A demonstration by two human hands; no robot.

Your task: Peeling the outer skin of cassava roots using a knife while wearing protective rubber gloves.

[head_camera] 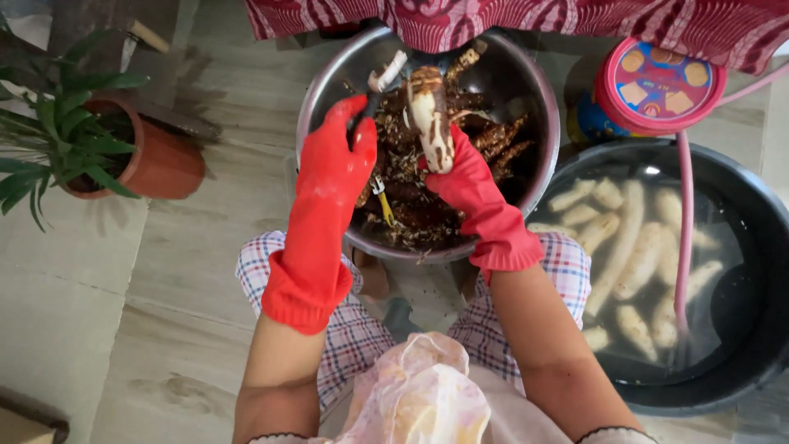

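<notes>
Both my hands wear red rubber gloves and hover over a large steel bowl of brown unpeeled roots and peelings. My right hand grips a half-peeled root, pale with brown streaks, held upright above the bowl. My left hand is closed around a dark-handled knife, its blade next to a small pale root piece at the upper left of the held root. A yellow-handled peeler lies among the peelings below.
A black tub of water at the right holds several peeled white roots, with a pink hose running into it. A round pink-lidded tin stands behind it. A potted plant sits at the left on the tiled floor.
</notes>
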